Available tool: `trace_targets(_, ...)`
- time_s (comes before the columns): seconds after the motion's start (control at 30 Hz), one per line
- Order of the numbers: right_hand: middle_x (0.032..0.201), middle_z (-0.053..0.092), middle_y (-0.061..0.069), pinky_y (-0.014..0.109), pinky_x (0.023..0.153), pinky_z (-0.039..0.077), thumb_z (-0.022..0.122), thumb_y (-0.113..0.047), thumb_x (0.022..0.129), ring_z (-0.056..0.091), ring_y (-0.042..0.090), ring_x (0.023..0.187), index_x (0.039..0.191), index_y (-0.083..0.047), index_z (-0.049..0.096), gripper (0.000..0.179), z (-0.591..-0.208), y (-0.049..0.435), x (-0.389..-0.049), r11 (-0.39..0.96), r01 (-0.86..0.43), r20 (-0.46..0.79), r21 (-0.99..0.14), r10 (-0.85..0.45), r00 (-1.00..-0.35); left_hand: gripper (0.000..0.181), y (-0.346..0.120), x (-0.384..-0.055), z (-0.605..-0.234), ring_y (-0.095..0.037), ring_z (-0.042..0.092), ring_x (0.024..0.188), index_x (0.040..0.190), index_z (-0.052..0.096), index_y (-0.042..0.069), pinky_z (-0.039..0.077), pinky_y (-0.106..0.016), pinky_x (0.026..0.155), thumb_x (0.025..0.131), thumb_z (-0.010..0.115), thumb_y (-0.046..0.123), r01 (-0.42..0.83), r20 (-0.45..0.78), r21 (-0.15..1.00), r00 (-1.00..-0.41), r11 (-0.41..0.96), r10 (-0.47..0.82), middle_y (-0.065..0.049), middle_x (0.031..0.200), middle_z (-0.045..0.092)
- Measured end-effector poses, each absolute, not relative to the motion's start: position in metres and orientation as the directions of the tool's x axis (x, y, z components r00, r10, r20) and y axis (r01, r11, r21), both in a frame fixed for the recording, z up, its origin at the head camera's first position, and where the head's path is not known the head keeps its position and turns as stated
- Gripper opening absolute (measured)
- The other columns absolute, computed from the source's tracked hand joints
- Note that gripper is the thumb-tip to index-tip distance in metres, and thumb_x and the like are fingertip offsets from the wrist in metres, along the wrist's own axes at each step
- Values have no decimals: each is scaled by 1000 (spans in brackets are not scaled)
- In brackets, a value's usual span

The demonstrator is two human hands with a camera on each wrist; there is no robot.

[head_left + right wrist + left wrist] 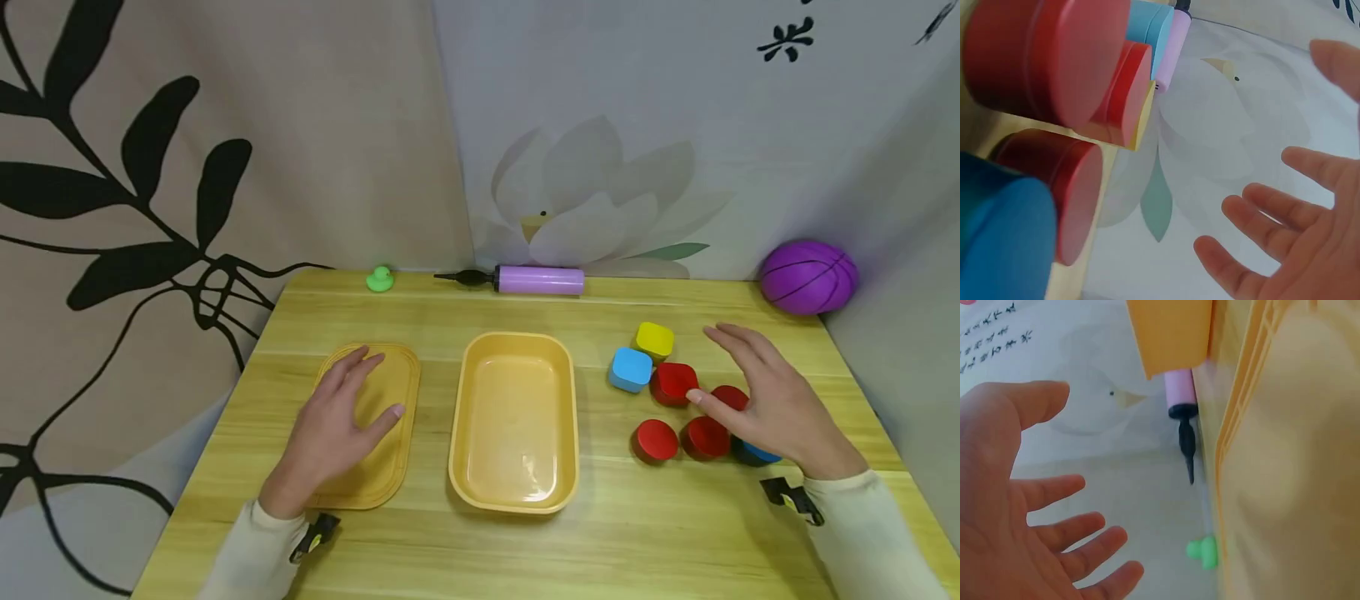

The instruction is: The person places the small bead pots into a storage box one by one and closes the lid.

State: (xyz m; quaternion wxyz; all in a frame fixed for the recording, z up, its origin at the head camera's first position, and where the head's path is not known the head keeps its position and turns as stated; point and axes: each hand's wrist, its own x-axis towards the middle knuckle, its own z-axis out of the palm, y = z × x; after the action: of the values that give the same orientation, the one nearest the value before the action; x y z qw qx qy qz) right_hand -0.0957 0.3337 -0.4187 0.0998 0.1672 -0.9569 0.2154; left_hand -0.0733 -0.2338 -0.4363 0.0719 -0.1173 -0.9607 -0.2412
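My left hand (pixel 330 429) hovers over a flat yellow-orange lid (pixel 386 450), fingers spread and holding nothing. To its right stands a deep yellow-orange tray (pixel 513 505), bare inside. My right hand (pixel 783 412) is raised above a group of small tins, its fingers apart and gripping nothing. The group has round red tins (pixel 655 442), a squarish red tin (pixel 672 383), a squarish light-blue tin (pixel 630 369), a squarish yellow tin (pixel 654 340) and a round blue tin (pixel 1007 240). In the head view, the right hand partly hides the blue round tin and one red one.
Along the table's back edge lie a green toy duck (pixel 380 279) and a purple hand pump (pixel 540 280) with a black nozzle. A purple ball (pixel 808 277) sits at the back right corner. Behind the wooden table (pixel 517 558) hangs a patterned curtain (pixel 352 125).
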Motion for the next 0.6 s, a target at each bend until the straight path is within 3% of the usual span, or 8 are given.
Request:
trace_targets(0.07, 160, 45, 19, 76, 99, 43, 89, -34, 85, 48, 48, 138, 162, -20, 43, 90, -420, 337, -94, 837, -351, 250, -420, -265, -931, 74, -230, -71, -437, -43, 47, 146, 157, 48, 16, 49, -69, 102, 96, 77, 46, 268, 199, 479, -961, 836, 194, -16, 165, 41)
trace_targets(0.1, 159, 46, 18, 71, 103, 45, 88, -33, 86, 49, 47, 137, 161, -20, 44, 88, -421, 339, -94, 835, -344, 247, -430, -258, -934, 72, -229, -70, -438, -42, 48, 146, 157, 48, 16, 49, -68, 104, 96, 77, 45, 268, 195, 499, -961, 824, 195, -15, 164, 42)
trace_targets(0.2, 154, 52, 15, 35, 111, 46, 88, -27, 86, 52, 38, 132, 158, -18, 48, 83, -425, 344, -92, 820, -345, 268, -457, -243, -932, 68, -223, -68, -440, -38, 53, 142, 156, 49, 15, 50, -63, 106, 98, 76, 40, 282, 196, 559, -959, 780, 206, -13, 160, 48)
trace_targets(0.27, 148, 57, 14, 10, 103, 37, 89, -24, 86, 54, 23, 129, 156, -17, 52, 79, -430, 348, -91, 814, -346, 294, -466, -226, -929, 66, -218, -67, -442, -35, 56, 138, 155, 50, 13, 52, -58, 106, 99, 76, 37, 294, 196, 601, -956, 743, 219, -11, 155, 52)
trace_targets(0.33, 143, 61, 13, -2, 94, 29, 89, -18, 85, 53, 8, 125, 153, -16, 56, 75, -434, 353, -88, 796, -350, 323, -493, -207, -924, 63, -213, -65, -445, -32, 58, 135, 154, 50, 12, 55, -53, 103, 100, 75, 34, 302, 190, 644, -953, 703, 236, -10, 152, 54)
trace_targets(0.4, 140, 63, 11, -6, 94, 28, 88, -13, 85, 50, -6, 120, 151, -16, 58, 72, -439, 358, -86, 778, -342, 336, -527, -179, -925, 60, -208, -64, -449, -32, 60, 133, 152, 51, 13, 57, -50, 101, 101, 75, 32, 296, 169, 696, -953, 654, 251, -11, 150, 56)
trace_targets(0.47, 138, 64, 0, -7, 95, 30, 87, -10, 86, 46, -17, 120, 149, -16, 60, 69, -443, 363, -83, 757, -328, 334, -566, -154, -930, 57, -203, -62, -454, -33, 61, 131, 152, 52, 15, 59, -48, 99, 102, 73, 31, 273, 138, 750, -955, 602, 261, -13, 149, 57)
trace_targets(0.6, 132, 57, -28, -6, 93, 35, 85, -11, 89, 48, -19, 118, 147, -15, 61, 63, -452, 371, -75, 730, -262, 274, -631, -105, -956, 56, -196, -57, -464, -38, 62, 131, 154, 50, 17, 61, -42, 98, 103, 72, 28, 207, 74, 859, -955, 469, 286, -17, 152, 54)
